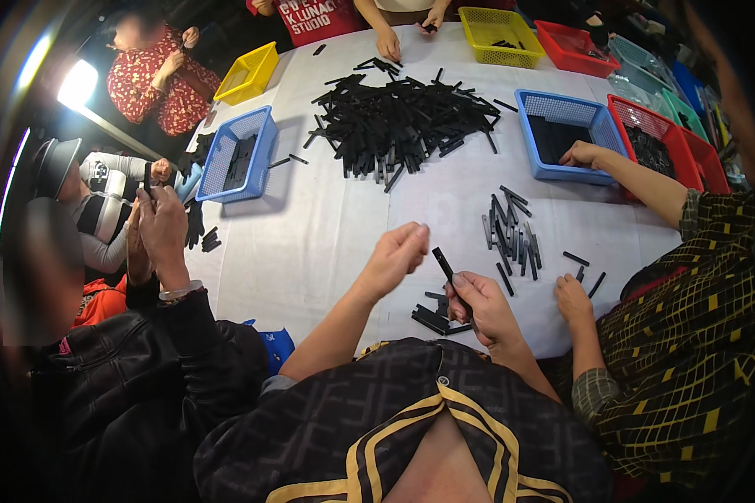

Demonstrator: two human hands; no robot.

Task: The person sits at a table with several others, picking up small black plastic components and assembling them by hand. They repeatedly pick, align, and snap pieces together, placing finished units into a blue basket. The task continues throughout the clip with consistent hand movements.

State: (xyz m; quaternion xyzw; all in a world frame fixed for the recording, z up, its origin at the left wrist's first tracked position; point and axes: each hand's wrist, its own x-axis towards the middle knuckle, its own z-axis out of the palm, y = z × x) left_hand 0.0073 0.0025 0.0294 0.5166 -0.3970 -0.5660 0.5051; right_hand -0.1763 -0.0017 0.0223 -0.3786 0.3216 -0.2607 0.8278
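Between the thumb and fingers of my right hand [485, 308] is a slim black strip [442, 264], tilted with its far end up and to the left. Just left of that end is my left hand [398, 258], its fingers curled and pinched together. Whatever that pinch holds, if anything, is too small to tell. A few black strips [432, 317] lie on the table below my hands. Farther right, several more strips [512, 230] lie in a loose group.
A big heap of black strips [398, 121] covers the middle of the white table [335, 218]. Blue baskets [260, 159] [583, 174], yellow baskets [503, 59] and red baskets [658, 159] stand around. A co-worker's hand [583, 155] reaches into the right blue basket; co-workers sit close on both sides.
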